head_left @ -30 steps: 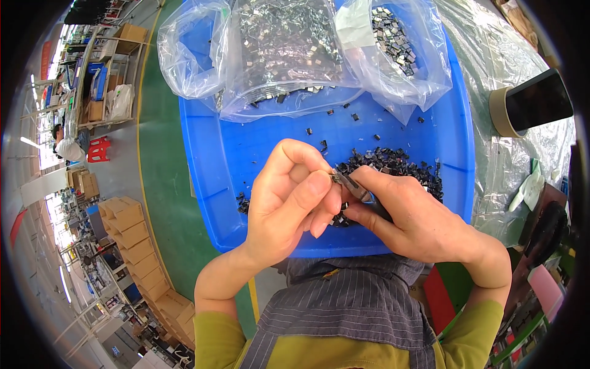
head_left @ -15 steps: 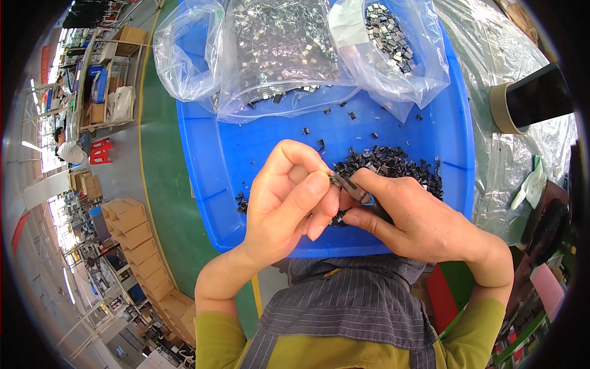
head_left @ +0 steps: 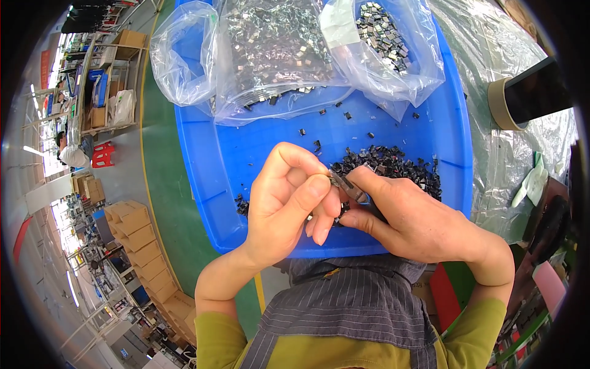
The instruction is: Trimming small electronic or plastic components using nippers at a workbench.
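Between thumb and index finger, my left hand (head_left: 286, 200) pinches a small part, mostly hidden by the fingertips. My right hand (head_left: 412, 212) is closed around a pair of cutting pliers (head_left: 352, 189) with dark jaws and a bit of blue near the handle. The jaw tips point left and meet the small part at my left fingertips. Both hands hover over a blue plastic tray (head_left: 215, 178). Beneath and behind them lies a heap of small black pieces (head_left: 424, 174), and a few loose ones are scattered farther up the tray.
A clear plastic bag (head_left: 276, 61) full of small silvery-black parts lies across the tray's far end. Beside it an open clear bag (head_left: 384, 37) holds more. On the right, a cardboard roll (head_left: 501, 103) and a pale glove (head_left: 531, 184) rest on plastic sheeting. Cardboard boxes (head_left: 138, 240) stand at left.
The pliers have turned slightly at the small part, and more of their blue handle shows. My left lower fingers have shifted a little. The tray and bags appear slightly farther left and up.
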A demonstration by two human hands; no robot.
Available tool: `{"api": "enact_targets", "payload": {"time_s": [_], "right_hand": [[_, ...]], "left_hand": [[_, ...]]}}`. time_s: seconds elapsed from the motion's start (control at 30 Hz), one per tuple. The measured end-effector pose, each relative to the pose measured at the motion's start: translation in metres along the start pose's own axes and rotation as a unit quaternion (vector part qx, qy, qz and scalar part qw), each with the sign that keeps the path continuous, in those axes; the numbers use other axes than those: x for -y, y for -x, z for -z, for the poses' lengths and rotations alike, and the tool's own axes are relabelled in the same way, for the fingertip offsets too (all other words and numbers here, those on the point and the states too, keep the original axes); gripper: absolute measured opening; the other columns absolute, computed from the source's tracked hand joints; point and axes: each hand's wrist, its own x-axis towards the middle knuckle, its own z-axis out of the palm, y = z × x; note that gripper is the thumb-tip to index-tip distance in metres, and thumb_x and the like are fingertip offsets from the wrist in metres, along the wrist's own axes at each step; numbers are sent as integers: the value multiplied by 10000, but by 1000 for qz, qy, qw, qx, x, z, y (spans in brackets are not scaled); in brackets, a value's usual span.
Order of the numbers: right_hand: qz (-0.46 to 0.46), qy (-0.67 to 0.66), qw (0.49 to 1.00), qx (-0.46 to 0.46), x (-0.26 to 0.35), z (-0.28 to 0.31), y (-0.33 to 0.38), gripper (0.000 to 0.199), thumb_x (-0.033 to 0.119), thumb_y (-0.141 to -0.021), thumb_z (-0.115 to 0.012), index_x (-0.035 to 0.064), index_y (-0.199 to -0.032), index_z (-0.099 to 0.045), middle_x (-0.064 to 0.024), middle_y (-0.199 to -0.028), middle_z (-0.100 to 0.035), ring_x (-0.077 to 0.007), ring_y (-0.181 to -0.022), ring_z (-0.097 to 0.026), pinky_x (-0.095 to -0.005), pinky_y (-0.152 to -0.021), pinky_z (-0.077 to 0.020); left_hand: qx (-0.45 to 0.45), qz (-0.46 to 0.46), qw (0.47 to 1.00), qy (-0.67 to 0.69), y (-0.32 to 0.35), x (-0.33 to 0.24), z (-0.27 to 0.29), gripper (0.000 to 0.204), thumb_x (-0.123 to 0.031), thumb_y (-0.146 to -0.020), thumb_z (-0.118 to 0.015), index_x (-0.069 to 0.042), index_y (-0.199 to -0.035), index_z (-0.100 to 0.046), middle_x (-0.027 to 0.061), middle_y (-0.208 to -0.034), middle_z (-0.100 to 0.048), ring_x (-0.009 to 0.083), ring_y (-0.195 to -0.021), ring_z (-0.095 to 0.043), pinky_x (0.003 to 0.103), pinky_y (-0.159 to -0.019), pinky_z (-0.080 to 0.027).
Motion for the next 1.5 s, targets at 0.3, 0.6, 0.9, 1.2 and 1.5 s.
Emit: {"api": "enact_targets", "payload": {"time_s": [0.3, 0.6, 0.9, 1.2, 1.5], "right_hand": [[-65, 2, 997, 34, 7, 8, 2, 229, 145, -909, -601, -13, -1028, -487, -223, -885, -638, -438, -868, -603, -443, -693, -464], [-45, -89, 994, 54, 12, 12, 7, 254, 178, -924, -575, -45, -1023, -502, -277, -769, -607, -458, -794, -598, -472, -632, -462], [-19, 1, 999, -45, -3, 7, 24, 249, 118, -895, -593, -30, -1074, -500, -238, -920, -614, -440, -913, -589, -468, -750, -463], [-9, -37, 999, -11, -6, 6, 29, 264, 110, -882, -608, -32, -1077, -500, -236, -986, -587, -422, -942, -575, -451, -793, -466], [-51, -12, 990, -130, -6, 8, 41, 268, 61, -859, -622, -17, -1094, -518, -195, -933, -602, -399, -866, -599, -420, -715, -477]], "left_hand": [[21, -82, 935, -345, 1, -6, 3, 115, -94, -985, -502, 11, -1026, -524, 100, -785, -642, 114, -594, -592, 249, -530, -487], [-5, -394, 729, -560, -2, 6, 7, 262, 4, -774, -718, 52, -993, -583, 129, -728, -632, 251, -554, -603, 311, -496, -488], [-30, -346, 803, -485, 2, 13, 0, 323, 40, -710, -758, 11, -997, -615, 148, -843, -683, 244, -674, -682, 303, -551, -542], [20, -453, 708, -541, -7, 15, -1, 337, 45, -697, -752, -2, -996, -602, 158, -942, -671, 213, -626, -655, 275, -477, -508], [0, -455, 699, -552, -13, 16, -5, 359, 42, -668, -777, -9, -980, -605, 139, -909, -664, 214, -624, -649, 284, -495, -517]]}}
